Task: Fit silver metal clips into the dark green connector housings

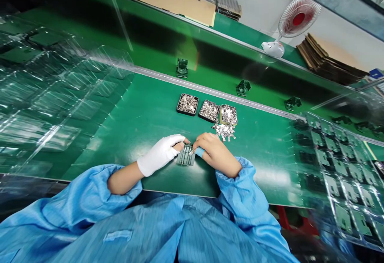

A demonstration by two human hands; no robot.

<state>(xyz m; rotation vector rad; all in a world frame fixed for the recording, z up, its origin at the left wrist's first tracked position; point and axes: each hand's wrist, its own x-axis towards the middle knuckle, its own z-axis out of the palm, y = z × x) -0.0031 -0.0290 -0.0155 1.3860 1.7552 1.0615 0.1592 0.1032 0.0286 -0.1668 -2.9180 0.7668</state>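
My left hand (160, 154), in a white glove with bare fingertips, is closed on the left edge of a dark green slotted plastic part (186, 157) near the front of the bench. From the right, my right hand (216, 151) reaches to the same part, fingers bent and pinched, with a blue wrap on its thumb. A small silvery metal piece (191, 152) shows at this thumb's tip, over the part. Just beyond the right hand lies a loose pile of metal pieces (224, 131). Its fingertips are partly hidden.
Behind the hands stand a left tray (177, 108), a middle tray (200, 115) and a right tray (221, 115) of small metal parts. Clear plastic blister trays (48, 135) cover the left; another filled blister tray (342, 171) stands right. A fan (273, 49) sits on the shelf above.
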